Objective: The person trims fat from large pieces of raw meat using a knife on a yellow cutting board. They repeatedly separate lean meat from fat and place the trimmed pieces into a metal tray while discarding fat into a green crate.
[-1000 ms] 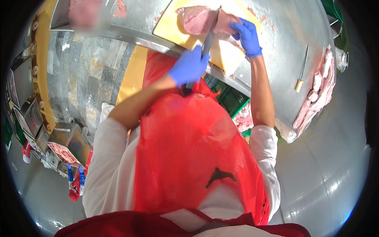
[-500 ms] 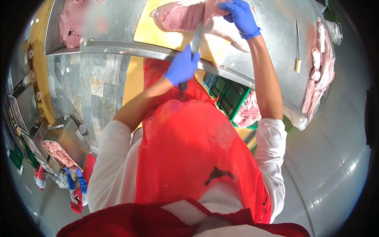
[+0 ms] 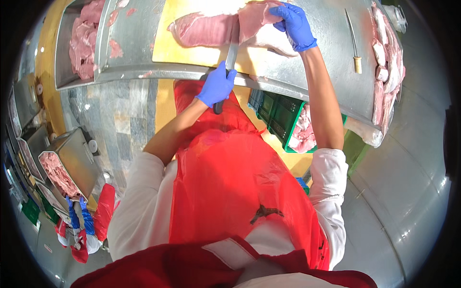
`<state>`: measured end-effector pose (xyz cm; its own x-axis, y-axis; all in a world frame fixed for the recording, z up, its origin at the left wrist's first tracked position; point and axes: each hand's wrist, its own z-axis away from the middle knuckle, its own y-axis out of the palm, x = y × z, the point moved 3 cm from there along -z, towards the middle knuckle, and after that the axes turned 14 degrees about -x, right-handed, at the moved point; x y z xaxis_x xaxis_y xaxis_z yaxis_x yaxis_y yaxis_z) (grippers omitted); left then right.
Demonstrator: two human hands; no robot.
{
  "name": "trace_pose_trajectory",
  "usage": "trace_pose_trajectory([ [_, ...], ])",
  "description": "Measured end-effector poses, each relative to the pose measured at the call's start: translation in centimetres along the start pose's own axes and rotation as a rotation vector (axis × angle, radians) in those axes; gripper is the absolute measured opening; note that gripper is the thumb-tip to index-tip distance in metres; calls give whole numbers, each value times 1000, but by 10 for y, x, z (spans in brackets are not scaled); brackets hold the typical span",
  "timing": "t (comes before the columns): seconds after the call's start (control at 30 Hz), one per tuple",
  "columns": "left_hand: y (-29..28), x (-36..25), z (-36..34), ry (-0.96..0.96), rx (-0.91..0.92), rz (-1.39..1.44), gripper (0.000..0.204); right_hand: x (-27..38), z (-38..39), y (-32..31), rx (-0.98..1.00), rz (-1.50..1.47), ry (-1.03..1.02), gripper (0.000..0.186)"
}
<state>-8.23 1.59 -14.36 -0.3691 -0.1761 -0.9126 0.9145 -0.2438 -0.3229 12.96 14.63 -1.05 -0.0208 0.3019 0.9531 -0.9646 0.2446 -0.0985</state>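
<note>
Red plastic apron [image 3: 235,192] fills the near foreground, worn over white sleeves, as a worker leans over a curved stainless-steel table [image 3: 331,72]. Closest to the body, the left hand [image 3: 217,86], in a blue glove, is wrapped tight around the dark handle of a long steel-bladed knife [image 3: 232,50]; the blade runs straight away from the worker, its long axis crossing the table edge and entering the meat. Farther out, the blue-gloved right hand [image 3: 294,25] is clamped on the raised right part of a broad pink slab of raw meat [image 3: 211,30], fingers curled over its top. The slab lies lengthwise, left to right, on a yellow plastic cutting board [image 3: 187,52], so the blade meets it crosswise, between the flat left portion and the part the right hand lifts. The knife hand is the nearer of the two; the meat lies directly ahead of it. Beyond, to the right, a second wooden-handled knife [image 3: 354,45] rests apart on the steel.
</note>
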Motion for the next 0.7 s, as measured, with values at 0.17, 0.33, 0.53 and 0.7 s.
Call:
trace_pose_trajectory([
  [0.17, 20, 5, -24, -157, 135, 7, 36, 5, 14, 0, 97, -41, -71, 17],
  [0.33, 26, -30, -42, -144, 207, 111, 38, 12, 16, -10, 67, -9, -11, 16],
  [0.53, 61, -23, 13, 147, -44, 112, 35, 35, 17, -30, -22, -97, -4, 14],
  [0.7, 86, -18, -35, 189, 145, -252, 33, 44, 32, -56, -323, -211, 19, 19],
])
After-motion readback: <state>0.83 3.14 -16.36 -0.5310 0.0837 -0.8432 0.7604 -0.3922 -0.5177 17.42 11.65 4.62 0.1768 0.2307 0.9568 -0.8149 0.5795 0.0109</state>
